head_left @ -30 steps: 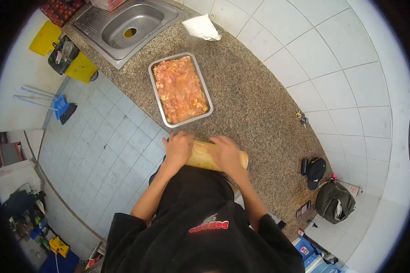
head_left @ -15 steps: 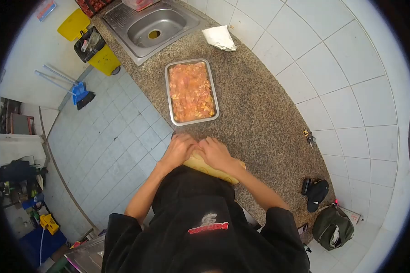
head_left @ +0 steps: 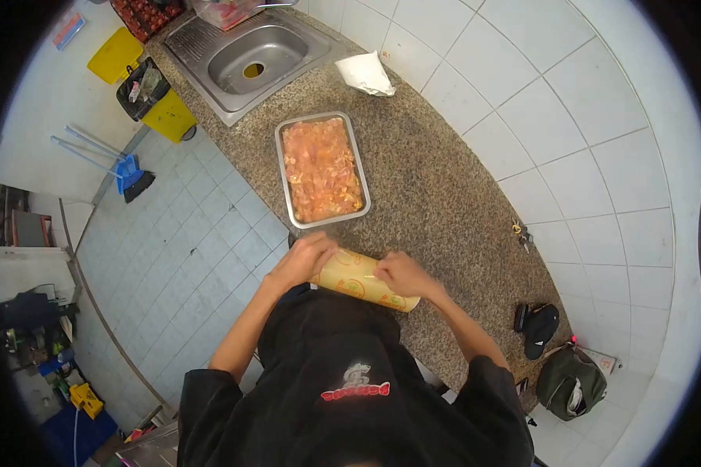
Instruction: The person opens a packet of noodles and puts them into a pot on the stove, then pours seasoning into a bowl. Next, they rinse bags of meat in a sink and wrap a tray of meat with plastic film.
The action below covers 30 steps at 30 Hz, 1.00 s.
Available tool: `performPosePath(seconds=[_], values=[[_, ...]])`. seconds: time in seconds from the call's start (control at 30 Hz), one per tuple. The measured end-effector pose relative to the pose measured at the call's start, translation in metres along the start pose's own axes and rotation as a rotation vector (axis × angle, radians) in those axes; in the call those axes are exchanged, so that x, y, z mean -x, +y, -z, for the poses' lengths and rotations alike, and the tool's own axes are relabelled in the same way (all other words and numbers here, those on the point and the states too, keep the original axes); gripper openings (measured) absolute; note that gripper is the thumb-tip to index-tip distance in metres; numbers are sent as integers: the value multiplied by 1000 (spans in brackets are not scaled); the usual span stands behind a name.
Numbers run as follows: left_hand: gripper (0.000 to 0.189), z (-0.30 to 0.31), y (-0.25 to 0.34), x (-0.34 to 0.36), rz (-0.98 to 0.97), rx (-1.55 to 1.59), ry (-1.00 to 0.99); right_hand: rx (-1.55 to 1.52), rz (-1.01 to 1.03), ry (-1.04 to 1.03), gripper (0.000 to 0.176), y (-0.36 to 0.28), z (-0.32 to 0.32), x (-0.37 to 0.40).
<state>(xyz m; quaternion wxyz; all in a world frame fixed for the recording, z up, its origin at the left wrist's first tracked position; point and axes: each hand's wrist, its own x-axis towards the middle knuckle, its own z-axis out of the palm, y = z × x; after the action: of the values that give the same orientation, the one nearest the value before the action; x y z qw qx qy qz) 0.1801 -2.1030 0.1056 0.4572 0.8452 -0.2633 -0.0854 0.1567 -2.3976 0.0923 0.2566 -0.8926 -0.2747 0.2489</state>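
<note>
A yellowish roll of cling film with orange print lies across the near edge of the granite counter, close to my body. My left hand has its fingers curled on the left end of the roll. Over the right part of the roll, my right hand is closed, its fingertips pinched at the film's surface. Any loose film edge between the fingers is too fine to make out. Just beyond the roll stands a metal tray, filled with raw marinated meat and uncovered.
A steel sink is set into the counter at the far end. A crumpled white packet lies by the tiled wall. Keys, a black cap and a green bag are at right. A yellow bin stands on the floor.
My hands have moved apart: the right one slid rightward along the roll, uncovering its printed middle. My left hand stays near the left end. The view has shifted slightly.
</note>
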Motion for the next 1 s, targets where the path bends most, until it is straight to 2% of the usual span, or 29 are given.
performPosePath(seconds=[0.03, 0.13, 0.23, 0.33, 0.43, 0.53, 0.63, 0.73, 0.83, 0.93, 1.0], values=[[14, -1, 4, 1, 17, 37, 27, -19, 58, 27, 33, 2, -3, 7], [14, -2, 5, 15, -21, 86, 168, -200, -232, 100, 27, -39, 11, 20], [15, 26, 25, 25, 103, 151, 74, -355, -203, -44, 15, -34, 22, 33], [15, 40, 31, 32, 75, 219, 39, 130, -35, 68, 12, 22, 18, 56], [14, 63, 47, 33, 89, 274, -99, 36, -121, 322, 11, 11, 55, 63], [11, 102, 81, 30, 279, 152, -331, -80, -184, 360, 11, -30, 90, 60], [13, 115, 71, 46, 98, 21, -182, -109, -263, 397, 15, -42, 109, 62], [17, 134, 90, 47, 162, -233, 35, -215, -433, 415, 14, -63, 123, 62], [14, 145, 108, 39, 274, -470, 299, -745, -563, 505, 16, -80, 132, 55], [12, 149, 113, 30, 532, -157, 441, -977, -476, 676, 22, -96, 148, 31], [19, 154, 94, 7, 618, 371, 602, -1149, -310, 853, 24, -91, 154, -16]])
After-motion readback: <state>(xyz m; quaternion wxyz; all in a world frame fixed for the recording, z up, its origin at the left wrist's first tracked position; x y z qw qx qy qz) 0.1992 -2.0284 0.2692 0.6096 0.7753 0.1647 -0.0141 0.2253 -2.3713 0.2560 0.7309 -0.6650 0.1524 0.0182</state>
